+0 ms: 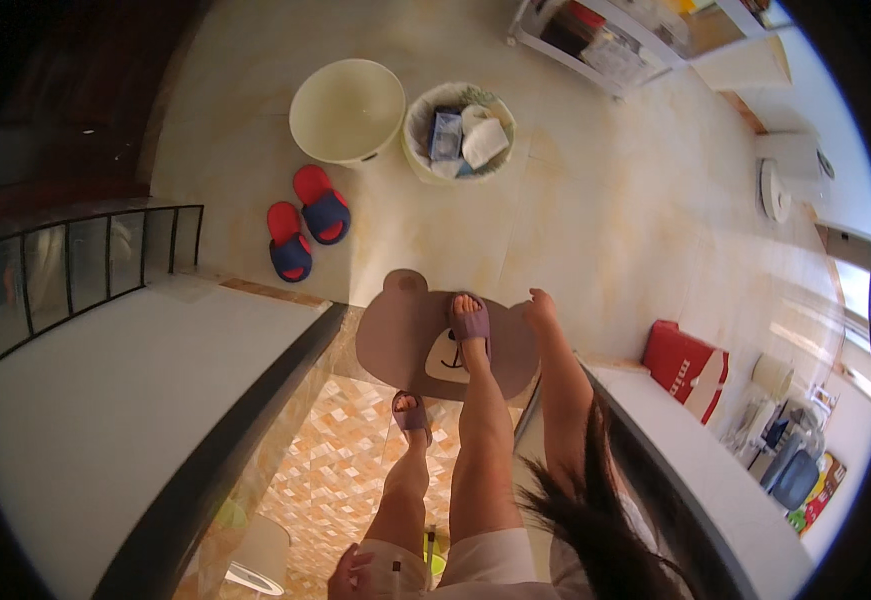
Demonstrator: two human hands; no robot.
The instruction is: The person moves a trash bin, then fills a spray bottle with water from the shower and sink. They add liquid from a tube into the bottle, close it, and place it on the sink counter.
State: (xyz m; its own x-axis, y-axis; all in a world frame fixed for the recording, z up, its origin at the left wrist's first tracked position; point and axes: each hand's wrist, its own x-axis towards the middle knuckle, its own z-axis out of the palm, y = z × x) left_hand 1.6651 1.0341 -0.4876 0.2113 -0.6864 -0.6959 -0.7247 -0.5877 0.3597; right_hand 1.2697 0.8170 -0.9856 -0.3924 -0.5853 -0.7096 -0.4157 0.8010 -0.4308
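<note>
My right arm reaches forward, and my right hand (538,303) hangs over the right edge of a brown bear-shaped mat (385,335). It looks open, a finger stretched out, with nothing visible in it. At the lower edge my left hand (351,572) is beside my pale shorts (495,560). Its fingers are loosely bent and apart, and the frame cuts off part of it. I see nothing held there. My feet wear purple slippers; one slipper (472,322) is on the mat, the other (410,416) on patterned tiles just behind it.
Ahead stand an empty cream bucket (347,110) and a lined bin (507,150) with rubbish. Red-and-blue slippers (325,215) lie left of them. Door-frame edges (340,318) flank me. At the right are a red bag (667,355) and a round white device (775,190); a white shelf cart (595,75) stands far ahead.
</note>
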